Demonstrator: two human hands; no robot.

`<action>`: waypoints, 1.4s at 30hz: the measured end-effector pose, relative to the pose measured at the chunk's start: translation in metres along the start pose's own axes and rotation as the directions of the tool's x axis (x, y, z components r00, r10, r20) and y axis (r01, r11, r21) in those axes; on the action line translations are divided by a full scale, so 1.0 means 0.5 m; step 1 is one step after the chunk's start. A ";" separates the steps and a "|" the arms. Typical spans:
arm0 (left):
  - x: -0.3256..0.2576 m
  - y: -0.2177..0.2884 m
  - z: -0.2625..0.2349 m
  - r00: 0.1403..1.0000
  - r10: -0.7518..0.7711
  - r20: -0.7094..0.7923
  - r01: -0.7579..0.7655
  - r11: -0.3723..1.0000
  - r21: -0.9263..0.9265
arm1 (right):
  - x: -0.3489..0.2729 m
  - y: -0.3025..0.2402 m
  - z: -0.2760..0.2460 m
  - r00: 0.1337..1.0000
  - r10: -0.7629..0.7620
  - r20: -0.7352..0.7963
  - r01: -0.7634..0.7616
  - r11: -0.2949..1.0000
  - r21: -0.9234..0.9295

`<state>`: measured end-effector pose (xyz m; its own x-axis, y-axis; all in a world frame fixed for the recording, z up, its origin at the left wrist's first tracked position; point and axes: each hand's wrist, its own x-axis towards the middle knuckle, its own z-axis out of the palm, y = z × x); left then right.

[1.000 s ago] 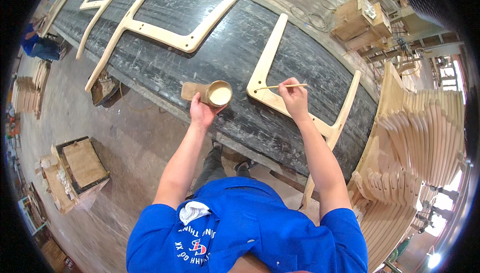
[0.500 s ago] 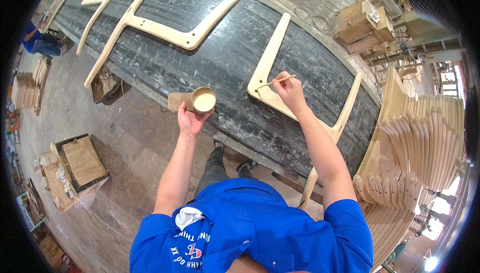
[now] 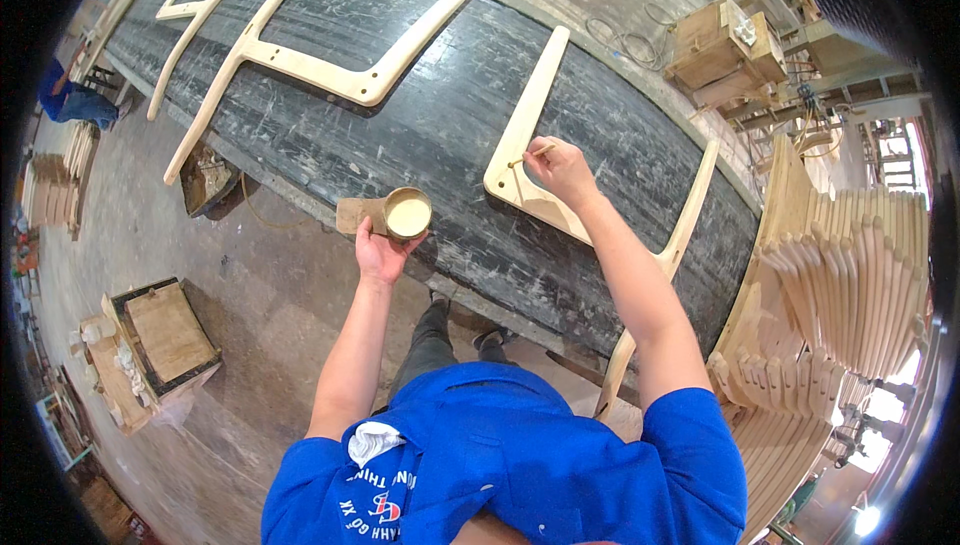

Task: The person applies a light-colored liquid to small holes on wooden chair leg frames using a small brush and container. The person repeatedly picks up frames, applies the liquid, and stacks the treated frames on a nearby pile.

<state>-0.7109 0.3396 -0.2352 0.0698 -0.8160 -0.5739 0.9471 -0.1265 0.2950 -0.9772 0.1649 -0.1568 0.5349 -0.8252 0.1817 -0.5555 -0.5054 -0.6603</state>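
My left hand [image 3: 383,253] holds a round cup [image 3: 409,213] of pale cream liquid from below, out past the near edge of a long dark table. A flat brown piece of board [image 3: 357,215] sticks out to the cup's left, by the same hand. Over the table, my right hand [image 3: 562,173] pinches a thin wooden stick [image 3: 540,151]. The stick's tip is at a small dark hole near the corner of a pale wooden chair side frame [image 3: 533,110]. Another hole shows close by at that corner. The frame lies flat on the tabletop [image 3: 440,135].
More wooden frames [image 3: 320,73] lie to the left along the table. Stacked curved wooden parts [image 3: 840,265] stand close on the right. A box-like stand [image 3: 165,330] is on the floor at left, and wooden boxes [image 3: 725,45] stand beyond the table. Another person [image 3: 75,100] is far left.
My right hand has moved the stick's tip from the hole nearest the frame's corner to the other hole, slightly farther off. My left hand keeps the cup in nearly the same place.
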 end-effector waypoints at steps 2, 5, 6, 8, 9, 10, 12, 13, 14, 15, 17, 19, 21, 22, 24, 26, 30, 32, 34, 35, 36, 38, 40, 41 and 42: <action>-0.001 0.000 -0.005 1.000 0.006 0.030 -0.005 1.000 -0.004 | 0.004 0.001 -0.027 0.978 -0.166 0.124 0.172 0.984 -0.039; -0.005 -0.003 -0.004 1.000 0.010 0.016 -0.010 1.000 0.015 | 0.006 -0.013 -0.063 0.936 -0.242 0.256 0.249 0.969 0.005; -0.002 -0.005 0.002 0.999 0.007 0.052 -0.008 1.000 0.019 | 0.002 -0.009 -0.075 0.926 -0.262 0.271 0.270 0.963 0.008; 0.009 -0.019 0.019 0.992 -0.002 0.125 -0.001 1.000 0.030 | -0.014 -0.002 -0.091 0.973 -0.139 0.187 0.120 0.987 0.110; 0.010 -0.032 0.032 0.995 0.002 0.097 -0.007 0.998 0.054 | -0.028 -0.001 -0.095 0.989 -0.025 0.143 0.000 0.985 0.173; 0.014 -0.045 0.046 0.996 -0.008 0.087 0.001 0.997 0.077 | -0.047 0.000 -0.100 0.990 0.093 0.105 -0.116 0.964 0.241; 0.025 -0.074 0.080 0.997 -0.029 0.068 0.020 0.992 0.128 | -0.086 -0.001 -0.110 0.968 0.249 0.008 -0.230 0.879 0.417; 0.030 -0.087 0.086 0.998 -0.007 0.064 -0.004 0.986 0.168 | -0.100 -0.011 -0.108 0.959 0.279 -0.046 -0.214 0.824 0.525; 0.040 -0.094 0.094 0.987 -0.049 0.150 0.025 0.987 0.158 | -0.115 -0.022 -0.106 0.945 0.314 -0.096 -0.188 0.757 0.626; 0.046 -0.122 0.117 0.993 -0.047 0.111 0.023 0.978 0.209 | -0.142 -0.022 -0.111 0.939 0.322 -0.123 -0.160 0.724 0.671; 0.052 -0.178 0.164 0.991 -0.073 0.110 0.041 0.964 0.263 | -0.186 -0.022 -0.109 0.923 0.332 -0.192 -0.135 0.750 0.648; 0.048 -0.225 0.193 0.988 -0.094 0.126 0.048 0.944 0.327 | -0.226 -0.028 -0.114 0.917 0.317 -0.244 -0.159 0.849 0.504; 0.032 -0.283 0.230 0.982 -0.136 0.134 0.080 0.931 0.355 | -0.266 -0.015 -0.128 0.848 0.489 -0.206 -0.257 0.718 0.647; 0.027 -0.310 0.244 0.973 -0.169 0.157 0.103 0.928 0.358 | -0.290 0.002 -0.135 0.804 0.565 -0.183 -0.288 0.641 0.711; 0.016 -0.349 0.259 0.959 -0.210 0.190 0.131 0.924 0.358 | -0.334 0.029 -0.161 0.726 0.676 -0.125 -0.208 0.389 0.897; 0.005 -0.374 0.262 0.944 -0.238 0.226 0.153 0.928 0.339 | -0.377 0.034 -0.179 0.631 0.774 -0.048 -0.141 0.176 0.974; -0.018 -0.439 0.283 0.931 -0.278 0.238 0.192 0.925 0.328 | -0.473 0.062 -0.219 0.646 0.762 -0.039 0.000 0.052 0.999; -0.026 -0.469 0.296 0.925 -0.296 0.239 0.213 0.923 0.320 | -0.508 0.073 -0.229 0.649 0.758 -0.062 0.059 0.031 0.998; -0.025 -0.492 0.299 0.916 -0.313 0.250 0.230 0.922 0.311 | -0.531 0.083 -0.228 0.621 0.779 -0.091 0.111 0.028 0.993; -0.023 -0.505 0.301 0.914 -0.319 0.250 0.238 0.922 0.304 | -0.539 0.089 -0.224 0.626 0.770 -0.124 0.121 0.061 0.991; -0.024 -0.524 0.304 0.911 -0.329 0.248 0.252 0.921 0.298 | -0.548 0.096 -0.221 0.576 0.813 -0.083 0.094 0.036 0.995; -0.024 -0.562 0.312 0.907 -0.343 0.245 0.270 0.919 0.288 | -0.564 0.112 -0.215 0.466 0.885 -0.002 0.045 -0.021 0.999; -0.018 -0.588 0.314 0.914 -0.330 0.238 0.262 0.925 0.277 | -0.561 0.119 -0.216 0.455 0.890 -0.013 0.034 -0.002 0.999; -0.013 -0.594 0.314 0.909 -0.338 0.242 0.273 0.925 0.265 | -0.563 0.124 -0.224 0.464 0.885 -0.039 0.031 0.028 0.999; -0.011 -0.598 0.313 0.915 -0.339 0.220 0.279 0.924 0.263 | -0.565 0.127 -0.234 0.468 0.881 -0.064 0.027 0.058 0.998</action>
<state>-1.0436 0.2938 -0.2008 -0.3265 -0.8275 -0.4568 0.8117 -0.4931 0.3130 -1.2381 0.3365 -0.1648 -0.2800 -0.8479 -0.4503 0.6176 0.2000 -0.7606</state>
